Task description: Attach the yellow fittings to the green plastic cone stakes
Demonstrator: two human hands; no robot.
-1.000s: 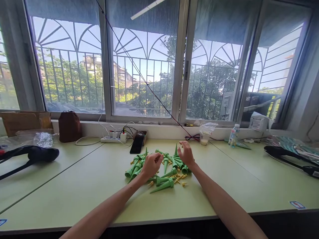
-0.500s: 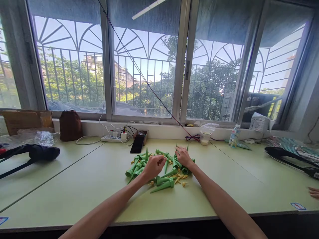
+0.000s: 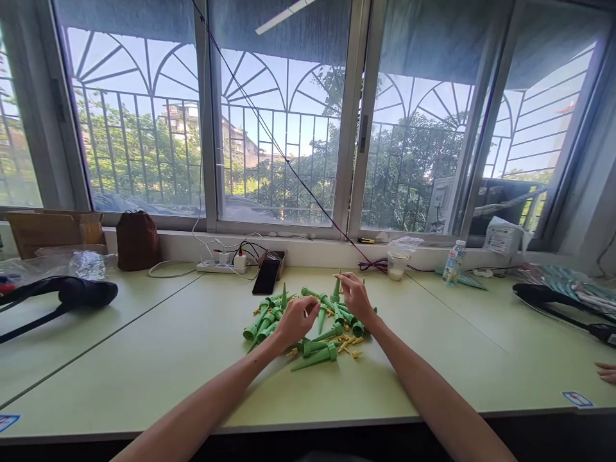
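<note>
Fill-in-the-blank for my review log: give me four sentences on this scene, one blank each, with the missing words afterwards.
1. The large spiked pieces on the table are ____ in colour.
2. The small pieces scattered among them are ____.
3. The spiked piece by the fingertips of the right hand has its tip pointing ____.
4. The brown pouch stands toward the person's ____ side.

Missing words: green; yellow; up; left.
</note>
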